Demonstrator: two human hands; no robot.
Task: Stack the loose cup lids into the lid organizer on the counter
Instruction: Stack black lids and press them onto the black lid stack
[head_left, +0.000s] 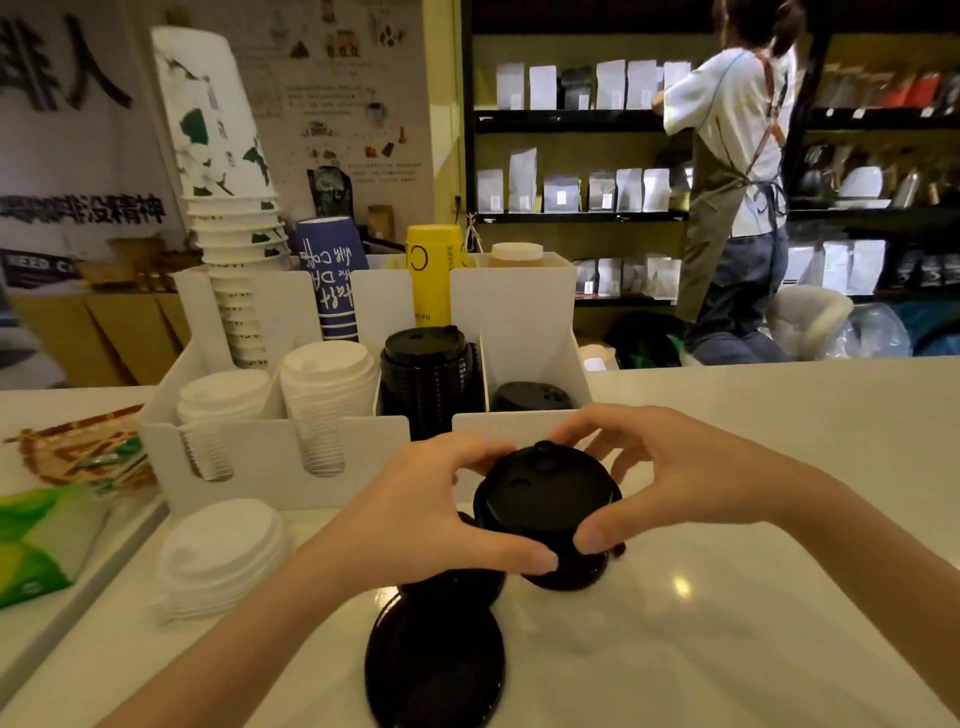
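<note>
I hold a small stack of black lids (545, 493) between both hands, just in front of the white lid organizer (374, 441). My left hand (431, 509) grips its left side and my right hand (670, 467) its right side. A larger black lid (434, 670) lies flat on the counter near me, with more black lids under my hands. A loose stack of white lids (221, 556) sits on the counter at the left. The organizer holds two white lid stacks (327, 384), a tall black lid stack (428, 374) and a low black stack (530, 397) in the right compartment.
Paper cup stacks (234, 244), a blue cup sleeve stack (332, 275) and a yellow tube (434, 275) stand in the organizer's back. A green packet (36, 540) lies on a tray at left. A person in an apron (737, 182) works at shelves beyond the counter.
</note>
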